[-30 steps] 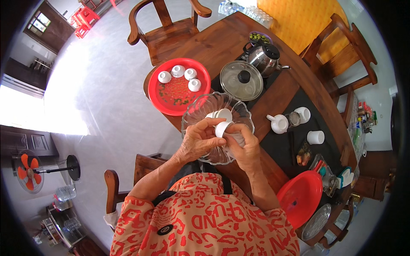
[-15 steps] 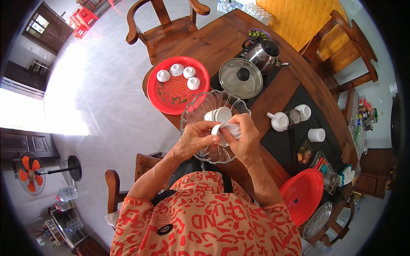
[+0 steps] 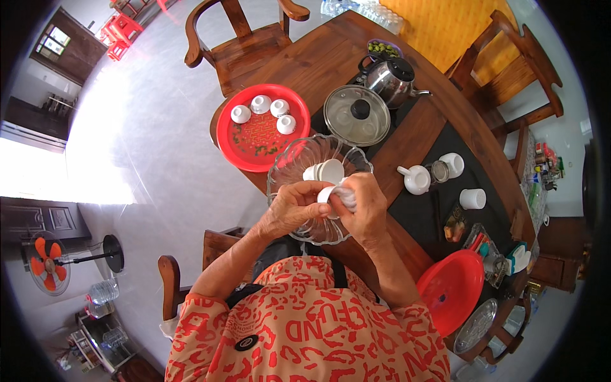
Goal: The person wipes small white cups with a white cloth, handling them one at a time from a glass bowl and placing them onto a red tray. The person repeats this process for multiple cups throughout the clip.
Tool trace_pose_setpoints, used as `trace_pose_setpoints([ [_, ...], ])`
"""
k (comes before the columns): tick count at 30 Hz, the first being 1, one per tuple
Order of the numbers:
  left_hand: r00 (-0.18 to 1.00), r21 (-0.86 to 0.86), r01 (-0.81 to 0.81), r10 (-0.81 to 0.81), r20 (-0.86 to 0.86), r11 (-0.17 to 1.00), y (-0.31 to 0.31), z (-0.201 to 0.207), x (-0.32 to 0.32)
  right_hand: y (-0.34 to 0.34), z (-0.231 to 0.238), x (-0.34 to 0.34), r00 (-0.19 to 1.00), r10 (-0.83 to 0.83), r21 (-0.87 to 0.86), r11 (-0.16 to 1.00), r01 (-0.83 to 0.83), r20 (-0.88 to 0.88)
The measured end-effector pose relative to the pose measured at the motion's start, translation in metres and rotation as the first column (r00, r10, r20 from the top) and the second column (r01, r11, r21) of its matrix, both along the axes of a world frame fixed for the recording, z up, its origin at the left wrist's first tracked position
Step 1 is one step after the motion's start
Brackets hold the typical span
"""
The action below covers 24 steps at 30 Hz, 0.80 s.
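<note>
Over the clear scalloped glass bowl (image 3: pixel 284 167), my left hand (image 3: pixel 291 209) grips a small white cup (image 3: pixel 324 195) by its side, thumb and fingers closed on it. My right hand (image 3: pixel 367 207) is closed round a bunched white cloth (image 3: pixel 346 196), pressed at the mouth of that cup. How far the cloth reaches inside is hidden by my fingers. Below my hands, white cups (image 3: pixel 331 171) lie tilted in the bowl. Beyond it to the left, several small white cups (image 3: pixel 286 124) stand upside down in a round red tray (image 3: pixel 224 141) with a patterned bottom.
Past the bowl are a glass-lidded pot (image 3: pixel 344 121) and a steel kettle (image 3: pixel 387 83). To the right stand a white teapot (image 3: pixel 417 180), a glass strainer cup (image 3: pixel 439 171) and white cups (image 3: pixel 472 198). A red basin (image 3: pixel 449 290) sits near my right elbow. Wooden chairs (image 3: pixel 251 54) surround the table.
My hands stay over the bowl. The right hand and cloth have turned slightly against the cup, and the cup has tilted a little. The other things keep their places.
</note>
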<state>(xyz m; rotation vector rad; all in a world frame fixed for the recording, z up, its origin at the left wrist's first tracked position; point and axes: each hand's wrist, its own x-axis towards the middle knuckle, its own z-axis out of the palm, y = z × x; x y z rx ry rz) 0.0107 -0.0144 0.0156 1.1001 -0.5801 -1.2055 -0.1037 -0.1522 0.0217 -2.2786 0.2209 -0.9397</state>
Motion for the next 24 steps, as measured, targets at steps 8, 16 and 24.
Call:
trace_pose_setpoints([
  [8,0.987,-0.042,-0.018,0.011,-0.162,0.999,0.004,-0.011,0.000,0.005,0.004,0.002,0.998,0.039,-0.109,0.994,-0.032,0.054],
  [16,0.987,-0.136,-0.131,0.116,-0.112,0.982,0.000,-0.014,-0.005,0.003,0.028,-0.019,0.921,0.288,0.267,0.939,-0.217,-0.262],
  [24,0.911,-0.218,-0.131,0.031,-0.411,0.967,0.000,-0.015,-0.006,0.024,0.023,-0.004,0.988,-0.100,-0.010,0.995,0.099,-0.116],
])
